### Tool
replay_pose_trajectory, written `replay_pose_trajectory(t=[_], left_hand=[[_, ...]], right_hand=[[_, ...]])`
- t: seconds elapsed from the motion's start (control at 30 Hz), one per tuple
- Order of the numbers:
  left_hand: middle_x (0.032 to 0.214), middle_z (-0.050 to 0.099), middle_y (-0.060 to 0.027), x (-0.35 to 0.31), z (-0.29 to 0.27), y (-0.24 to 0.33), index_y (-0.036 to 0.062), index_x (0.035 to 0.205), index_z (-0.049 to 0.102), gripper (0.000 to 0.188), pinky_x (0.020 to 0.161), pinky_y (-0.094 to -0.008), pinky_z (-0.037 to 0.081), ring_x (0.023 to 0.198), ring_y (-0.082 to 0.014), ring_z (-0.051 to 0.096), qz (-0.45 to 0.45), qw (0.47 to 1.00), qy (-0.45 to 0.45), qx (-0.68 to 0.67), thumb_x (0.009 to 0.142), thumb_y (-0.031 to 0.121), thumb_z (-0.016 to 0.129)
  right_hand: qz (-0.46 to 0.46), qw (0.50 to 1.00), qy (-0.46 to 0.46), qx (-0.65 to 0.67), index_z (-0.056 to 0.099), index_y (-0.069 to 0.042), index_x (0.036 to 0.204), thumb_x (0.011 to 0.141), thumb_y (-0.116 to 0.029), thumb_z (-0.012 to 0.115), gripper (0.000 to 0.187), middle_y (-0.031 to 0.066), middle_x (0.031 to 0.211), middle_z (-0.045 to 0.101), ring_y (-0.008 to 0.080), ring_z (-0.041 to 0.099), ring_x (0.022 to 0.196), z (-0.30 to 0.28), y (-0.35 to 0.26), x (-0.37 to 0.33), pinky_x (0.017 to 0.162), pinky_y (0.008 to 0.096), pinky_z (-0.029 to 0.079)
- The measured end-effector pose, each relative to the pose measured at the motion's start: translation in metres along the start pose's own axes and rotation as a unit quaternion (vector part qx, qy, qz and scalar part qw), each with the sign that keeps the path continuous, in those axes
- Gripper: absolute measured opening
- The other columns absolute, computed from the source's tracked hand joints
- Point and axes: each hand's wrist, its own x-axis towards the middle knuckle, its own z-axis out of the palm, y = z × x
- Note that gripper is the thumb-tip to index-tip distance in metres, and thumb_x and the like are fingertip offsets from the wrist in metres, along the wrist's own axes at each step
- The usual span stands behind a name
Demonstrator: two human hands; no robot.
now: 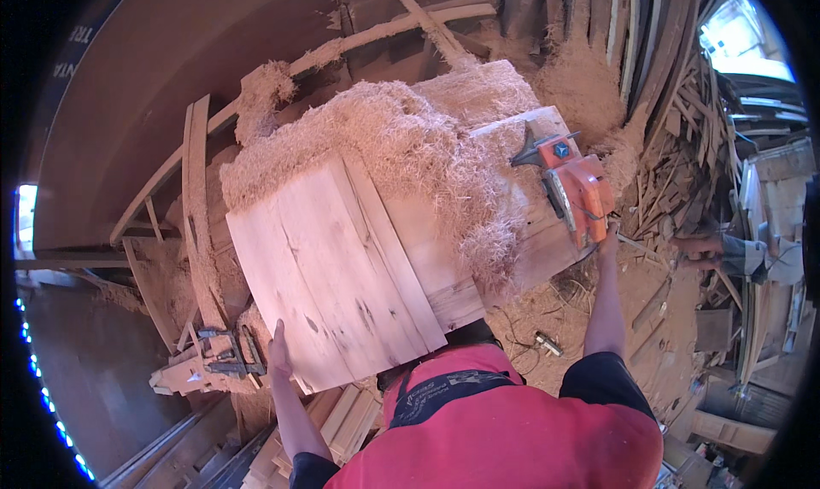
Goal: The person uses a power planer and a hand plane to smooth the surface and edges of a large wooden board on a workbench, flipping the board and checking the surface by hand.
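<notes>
A pale wooden panel (320, 275) of joined boards, with dark knots, lies tilted across the workbench in front of me. My left hand (279, 352) grips its near left edge, with some fingers hidden by the wood. An orange electric planer (583, 200) rests on a board at the right side of the bench. Around the planer's near end my right hand (609, 235) is closed, its fingers partly hidden. A thick heap of wood shavings (384, 134) covers the far part of the bench and runs between panel and planer.
Clamps (226, 352) sit at the bench's left end. Curved timber strips (359, 40) lie beyond the heap. Stacked offcuts (675, 156) fill the right. Another person's limb (700, 248) shows there; hand or foot, I cannot tell. A small metallic tool (548, 344) lies on the shavings-strewn floor.
</notes>
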Motion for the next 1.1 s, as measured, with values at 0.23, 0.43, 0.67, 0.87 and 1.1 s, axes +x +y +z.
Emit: replay_pose_trajectory(t=[0.23, 0.43, 0.67, 0.87, 1.1], left_hand=[[0.141, 0.055, -0.0182, 0.019, -0.036, -0.030, -0.0085, 0.143, 0.045, 0.088, 0.107, -0.0408, 0.044, 0.127, -0.0272, 0.055, 0.019, 0.999, 0.005, -0.045, 0.091, 0.060, 0.065], [0.138, 0.057, -0.0175, -0.018, -0.010, -0.022, -0.0100, 0.141, 0.047, 0.086, 0.104, -0.0392, 0.047, 0.120, -0.0270, 0.060, 0.041, 0.998, 0.030, -0.037, 0.091, 0.057, 0.067], [0.129, 0.062, -0.0181, -0.010, -0.043, -0.052, -0.0079, 0.140, 0.047, 0.071, 0.093, -0.0337, 0.053, 0.115, -0.0218, 0.061, 0.163, 0.983, 0.078, -0.018, 0.094, 0.041, 0.071], [0.123, 0.065, -0.0138, 0.000, -0.052, -0.070, -0.0042, 0.140, 0.047, 0.057, 0.088, -0.0346, 0.055, 0.106, -0.0183, 0.064, 0.229, 0.973, -0.013, -0.021, 0.101, 0.035, 0.060], [0.126, 0.064, -0.0203, 0.022, -0.060, -0.083, -0.0050, 0.139, 0.048, 0.056, 0.096, -0.0377, 0.050, 0.112, -0.0287, 0.063, 0.149, 0.986, -0.070, -0.019, 0.104, 0.038, 0.051]], right_hand=[[0.051, 0.995, 0.019, -0.085, 0.056, -0.001, 0.120, 0.104, -0.047, 0.031, 0.055, 0.0146, 0.113, 0.065, 0.0220, 0.060, 0.102, 0.025, -0.021, -0.001, 0.088, 0.0371, 0.046], [-0.062, 0.962, 0.009, -0.265, 0.056, -0.001, 0.119, 0.104, -0.045, 0.033, 0.053, 0.0146, 0.108, 0.066, 0.0234, 0.060, 0.095, 0.009, -0.019, 0.019, 0.084, 0.0382, 0.047], [-0.243, 0.883, 0.265, -0.302, 0.064, 0.007, 0.121, 0.100, -0.035, 0.050, 0.048, 0.0187, 0.114, 0.066, 0.0267, 0.061, 0.105, 0.105, -0.062, -0.144, 0.100, 0.0402, 0.043], [-0.270, 0.911, -0.188, -0.248, 0.065, 0.004, 0.119, 0.097, -0.029, 0.064, 0.040, 0.0203, 0.111, 0.066, 0.0290, 0.063, 0.106, 0.275, -0.041, -0.387, 0.093, 0.0367, 0.050], [-0.184, 0.845, -0.127, -0.486, 0.066, 0.005, 0.114, 0.093, -0.043, 0.067, 0.053, 0.0223, 0.108, 0.064, 0.0330, 0.063, 0.101, 0.367, -0.039, -0.437, 0.093, 0.0394, 0.049]])
